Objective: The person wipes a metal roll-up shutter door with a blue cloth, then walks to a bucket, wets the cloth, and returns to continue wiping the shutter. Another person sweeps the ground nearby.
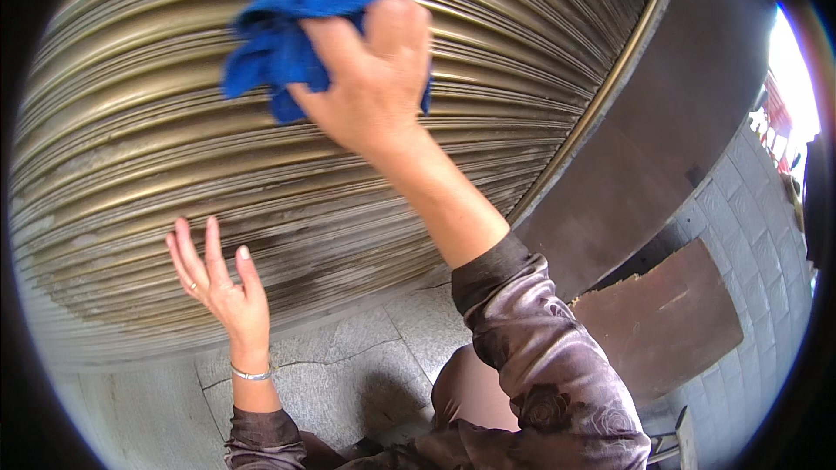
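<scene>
A bronze-coloured metal roller shutter (pixel 183 170) with horizontal ribs fills the upper and left part of the head view. My right hand (pixel 372 72) presses a crumpled blue cloth (pixel 281 32) against its upper ribs. The hand and cloth are slightly blurred, and part of the cloth is hidden under the palm. Lower down on the left, my left hand (pixel 222 281) is raised by the shutter with its fingers spread and holds nothing; whether its fingertips touch the metal I cannot tell. Greyish, dull patches mark the shutter's lower ribs.
A metal guide rail (pixel 604 88) edges the shutter on the right, beside a dark brown panel (pixel 653 104). A brown board (pixel 659 320) with a ragged edge stands below it. Cracked grey floor tiles (pixel 346 346) lie underfoot. Part of a metal frame (pixel 682 437) shows at lower right.
</scene>
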A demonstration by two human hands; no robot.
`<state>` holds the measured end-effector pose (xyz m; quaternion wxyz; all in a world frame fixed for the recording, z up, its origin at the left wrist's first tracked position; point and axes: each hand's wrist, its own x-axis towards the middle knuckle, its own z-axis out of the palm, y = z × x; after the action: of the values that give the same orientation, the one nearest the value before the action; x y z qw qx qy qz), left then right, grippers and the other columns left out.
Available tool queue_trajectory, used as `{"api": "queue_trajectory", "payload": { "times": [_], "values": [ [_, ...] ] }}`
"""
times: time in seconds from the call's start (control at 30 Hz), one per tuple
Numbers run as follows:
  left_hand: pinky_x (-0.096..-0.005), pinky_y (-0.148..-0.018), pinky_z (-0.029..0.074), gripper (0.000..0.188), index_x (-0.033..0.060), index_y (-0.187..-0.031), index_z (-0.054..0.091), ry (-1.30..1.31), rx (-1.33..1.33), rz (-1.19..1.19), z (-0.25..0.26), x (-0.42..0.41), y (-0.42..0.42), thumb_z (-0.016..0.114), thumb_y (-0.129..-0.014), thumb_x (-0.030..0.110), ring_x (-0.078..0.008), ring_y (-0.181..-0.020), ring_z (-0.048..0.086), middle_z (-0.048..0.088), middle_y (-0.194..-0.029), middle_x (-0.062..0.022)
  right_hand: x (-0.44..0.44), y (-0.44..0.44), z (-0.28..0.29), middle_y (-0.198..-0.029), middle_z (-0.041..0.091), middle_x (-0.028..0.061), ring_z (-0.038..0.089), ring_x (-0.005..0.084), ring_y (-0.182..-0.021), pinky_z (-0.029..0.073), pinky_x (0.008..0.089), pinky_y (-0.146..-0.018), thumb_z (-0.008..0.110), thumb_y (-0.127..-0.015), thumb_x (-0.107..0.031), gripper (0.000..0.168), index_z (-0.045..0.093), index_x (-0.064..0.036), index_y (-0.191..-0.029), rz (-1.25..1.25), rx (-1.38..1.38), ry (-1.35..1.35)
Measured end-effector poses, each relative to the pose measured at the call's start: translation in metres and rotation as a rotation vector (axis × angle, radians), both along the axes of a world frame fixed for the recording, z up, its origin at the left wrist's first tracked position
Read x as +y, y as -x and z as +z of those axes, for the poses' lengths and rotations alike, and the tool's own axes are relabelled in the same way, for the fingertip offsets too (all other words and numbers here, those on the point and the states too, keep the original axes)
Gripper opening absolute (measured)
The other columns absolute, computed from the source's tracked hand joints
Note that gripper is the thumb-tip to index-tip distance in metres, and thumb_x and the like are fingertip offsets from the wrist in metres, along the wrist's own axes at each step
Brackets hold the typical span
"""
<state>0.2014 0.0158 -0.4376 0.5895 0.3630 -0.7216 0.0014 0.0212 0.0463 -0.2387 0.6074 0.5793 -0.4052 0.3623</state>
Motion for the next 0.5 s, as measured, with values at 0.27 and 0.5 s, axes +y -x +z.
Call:
{"api": "queue_trajectory", "payload": {
  "times": [0.27,0.5],
  "values": [
    [-0.0486,-0.111,0.015,0.046,0.0096,-0.135,0.045,0.077,-0.017,0.018,-0.007,-0.009,0.002,0.053,-0.091,0.021,-0.0357,-0.138,0.019,0.027,-0.148,-0.0147,0.106,0.214,-0.007,-0.111,0.044,0.0216,0.040,0.0400,-0.109,0.032,0.0476,-0.096,0.059,-0.075,-0.020,0.046,0.051,-0.003,-0.117,-0.351,-0.544,0.253],
    [-0.0492,-0.110,0.015,0.048,0.0110,-0.137,0.043,0.078,-0.022,0.033,-0.013,-0.009,0.011,0.052,-0.091,0.022,-0.0365,-0.138,0.018,0.026,-0.149,-0.0147,0.204,0.386,0.049,-0.126,0.049,0.0218,0.047,0.0372,-0.116,0.036,0.0413,-0.100,0.062,-0.081,-0.036,0.057,0.050,-0.003,-0.127,-0.039,-1.261,0.408]
  ]
}}
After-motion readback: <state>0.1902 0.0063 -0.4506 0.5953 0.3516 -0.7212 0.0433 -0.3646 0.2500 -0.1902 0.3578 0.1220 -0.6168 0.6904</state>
